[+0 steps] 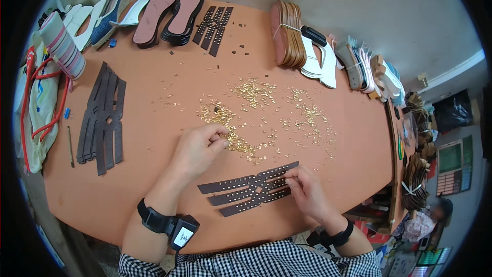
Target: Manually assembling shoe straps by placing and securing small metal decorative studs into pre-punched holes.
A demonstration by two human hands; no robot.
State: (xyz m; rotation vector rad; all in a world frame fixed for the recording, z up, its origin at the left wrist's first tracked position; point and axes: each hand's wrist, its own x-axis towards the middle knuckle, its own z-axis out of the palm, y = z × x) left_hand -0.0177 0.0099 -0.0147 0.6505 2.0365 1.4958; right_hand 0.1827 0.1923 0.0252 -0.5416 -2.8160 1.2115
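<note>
Reaches with the left hand (197,146) to the left edge of a spread of small gold metal pieces (240,146), loose on the orange-brown tabletop (359,123). Holds thumb and forefinger close together in this grip; cannot tell if closed on a piece. Touches with the right hand (310,195) the right end of a studded dark brown strap cutout (246,190), laid flat on the near side of the gold pieces and pierced at its centre by a diamond-shaped hole. Has the fingers of this grip bent in toward the thumb; cannot tell if pinched on the cutout or on a stud. Wears a black wristband (156,220) with a boxy device (183,232) on the left wrist. Off to the left, a stack of plain dark strap cutouts (94,128) with a thin stick (70,146) beside it. Along the far edge, from left to right: a blue wedge shoe (113,10), pink-topped soles (155,18) with black rims, a second studded cutout (215,23), a string-tied bundle of soles (289,41), and white sole-shaped pieces (328,69). At the far left, a pink-striped roll (64,46) near a bag (43,107) with red cord.
</note>
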